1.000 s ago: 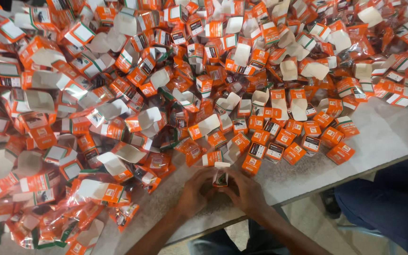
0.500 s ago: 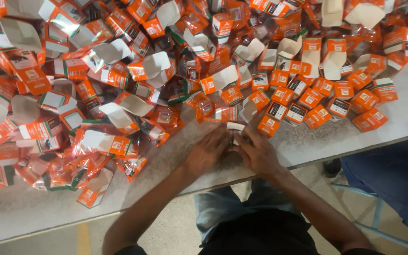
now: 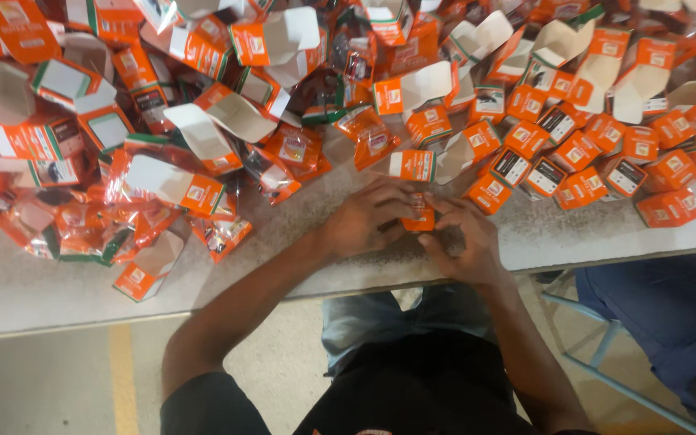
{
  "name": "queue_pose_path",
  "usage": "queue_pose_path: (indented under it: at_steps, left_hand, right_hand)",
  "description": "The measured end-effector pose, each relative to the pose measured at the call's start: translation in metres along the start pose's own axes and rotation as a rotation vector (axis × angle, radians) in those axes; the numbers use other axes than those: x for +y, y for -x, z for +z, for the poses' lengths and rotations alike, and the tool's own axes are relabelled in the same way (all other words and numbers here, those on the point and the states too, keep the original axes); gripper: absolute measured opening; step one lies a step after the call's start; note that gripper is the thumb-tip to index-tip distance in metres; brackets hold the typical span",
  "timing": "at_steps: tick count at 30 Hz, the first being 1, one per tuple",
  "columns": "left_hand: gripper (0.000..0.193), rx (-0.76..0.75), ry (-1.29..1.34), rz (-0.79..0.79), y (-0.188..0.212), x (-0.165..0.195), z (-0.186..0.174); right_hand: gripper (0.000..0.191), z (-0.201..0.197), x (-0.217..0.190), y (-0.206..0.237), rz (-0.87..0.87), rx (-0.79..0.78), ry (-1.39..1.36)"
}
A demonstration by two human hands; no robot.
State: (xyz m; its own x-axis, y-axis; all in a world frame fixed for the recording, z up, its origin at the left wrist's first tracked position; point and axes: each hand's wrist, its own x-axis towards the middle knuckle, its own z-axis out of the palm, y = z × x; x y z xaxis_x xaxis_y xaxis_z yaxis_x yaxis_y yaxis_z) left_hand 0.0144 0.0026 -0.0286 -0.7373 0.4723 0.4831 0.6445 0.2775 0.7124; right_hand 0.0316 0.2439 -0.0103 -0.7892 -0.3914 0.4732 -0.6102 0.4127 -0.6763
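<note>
My left hand (image 3: pixel 364 219) and my right hand (image 3: pixel 462 240) meet near the table's front edge, both closed around one small orange carton (image 3: pixel 422 214) held between the fingertips. Most of the carton is hidden by my fingers. Just beyond my hands lies a closed orange and white carton (image 3: pixel 412 164). To the right of them, several closed orange cartons (image 3: pixel 573 161) sit packed in rows.
A big heap of opened orange and white cartons (image 3: pixel 203 129) and shiny wrapped packets (image 3: pixel 296 149) covers the grey table (image 3: pixel 58 278). A loose carton (image 3: pixel 145 274) lies near the front edge at left. A person in blue trousers (image 3: pixel 662 314) sits at right by a blue stool frame (image 3: pixel 598 354).
The view has tilted down and drawn nearer, so the heap sits higher in frame. My hands have stayed together at the table edge, still working the same small carton.
</note>
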Motion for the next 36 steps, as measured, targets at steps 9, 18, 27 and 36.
queue_pose_path:
  at_steps: [9, 18, 27, 36]
  left_hand:
    - [0.034, 0.037, -0.011, 0.090, -0.007, 0.018, -0.010]
    - [0.027, 0.027, -0.007, 0.069, -0.003, 0.017, -0.009]
    - [0.035, -0.094, -0.277, 0.207, 0.001, 0.019, -0.008]
    - [0.055, 0.244, -0.575, -0.063, -0.015, -0.005, -0.019]
  right_hand:
    - [0.035, -0.005, -0.013, -0.007, 0.029, -0.049, 0.016]
    - [0.022, 0.002, -0.014, -0.003, 0.032, 0.018, 0.049]
    - [0.019, -0.001, -0.019, 0.001, -0.081, -0.069, 0.167]
    - [0.030, -0.052, -0.012, 0.055, 0.100, -0.048, 0.165]
